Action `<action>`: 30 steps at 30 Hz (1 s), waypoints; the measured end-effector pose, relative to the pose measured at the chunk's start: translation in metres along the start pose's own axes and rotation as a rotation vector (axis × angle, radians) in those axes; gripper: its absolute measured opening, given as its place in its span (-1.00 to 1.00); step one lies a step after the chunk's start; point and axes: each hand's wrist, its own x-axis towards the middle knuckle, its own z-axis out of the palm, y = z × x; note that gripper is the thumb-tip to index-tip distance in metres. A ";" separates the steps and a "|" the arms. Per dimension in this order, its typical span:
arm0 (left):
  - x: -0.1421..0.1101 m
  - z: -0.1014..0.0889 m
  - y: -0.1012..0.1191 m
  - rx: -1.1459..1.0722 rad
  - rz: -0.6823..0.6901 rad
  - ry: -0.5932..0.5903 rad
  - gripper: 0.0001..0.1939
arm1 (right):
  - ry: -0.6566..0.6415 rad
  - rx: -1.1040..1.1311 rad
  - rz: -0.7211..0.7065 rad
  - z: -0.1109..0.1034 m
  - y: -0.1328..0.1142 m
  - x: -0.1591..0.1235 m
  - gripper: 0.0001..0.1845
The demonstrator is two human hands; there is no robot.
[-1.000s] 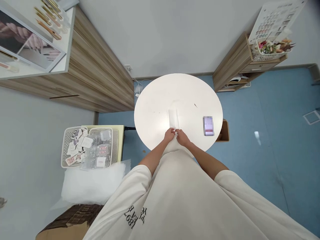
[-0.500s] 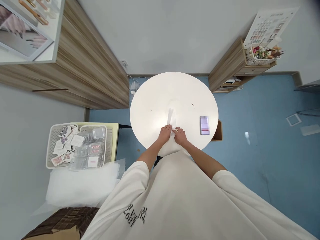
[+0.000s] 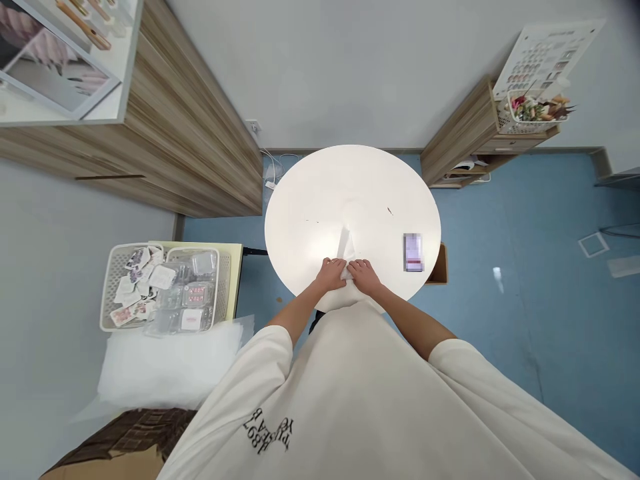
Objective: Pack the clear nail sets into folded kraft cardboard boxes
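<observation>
A folded white, partly see-through sheet (image 3: 347,243) lies on the white oval table (image 3: 320,180), its narrow end pointing away from me. My left hand (image 3: 331,274) is closed on the sheet's near left edge. On the near right side, my right hand (image 3: 364,275) presses its bent fingers onto the same sheet. The two hands are close together, with a strip of the sheet showing between them. Fingertips are small here, and the sheet's underside is hidden.
A phone with a blurred screen (image 3: 413,252) lies at the table's right. At left, white baskets (image 3: 106,293) hold cards and clear boxes, beside a stack of translucent white sheets (image 3: 170,363). Wooden cabinets (image 3: 200,133) stand left and right, and a brown bin (image 3: 439,265) sits below the table.
Both hands have drawn slightly toward my body, and the sheet has come nearer with them. The right hand's fingers are now more curled over the sheet. The whole view has shifted slightly.
</observation>
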 end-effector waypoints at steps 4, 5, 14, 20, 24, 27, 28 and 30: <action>-0.007 0.003 0.000 -0.102 -0.100 -0.012 -0.35 | -0.017 0.067 0.004 -0.007 0.002 0.003 -0.58; -0.007 0.003 -0.001 -0.133 -0.135 -0.013 -0.37 | -0.032 0.088 0.011 -0.011 0.004 0.005 -0.60; 0.006 -0.002 -0.004 -0.531 -0.392 0.133 -0.54 | -0.197 0.146 0.153 -0.048 0.023 0.047 -0.64; 0.009 0.009 0.000 -0.452 -0.362 0.229 -0.23 | -0.169 0.214 0.321 -0.044 0.027 0.074 -0.61; 0.010 0.012 0.000 -0.299 -0.314 0.149 -0.19 | -0.068 0.236 0.383 -0.032 0.025 0.077 -0.58; 0.011 0.015 -0.003 -0.199 -0.304 0.107 -0.23 | 0.015 0.233 0.393 -0.023 0.023 0.071 -0.55; 0.012 0.016 -0.004 -0.169 -0.303 0.107 -0.23 | 0.047 0.223 0.384 -0.020 0.022 0.068 -0.55; 0.013 0.019 -0.006 -0.121 -0.290 0.124 -0.21 | 0.095 0.199 0.346 -0.014 0.021 0.059 -0.55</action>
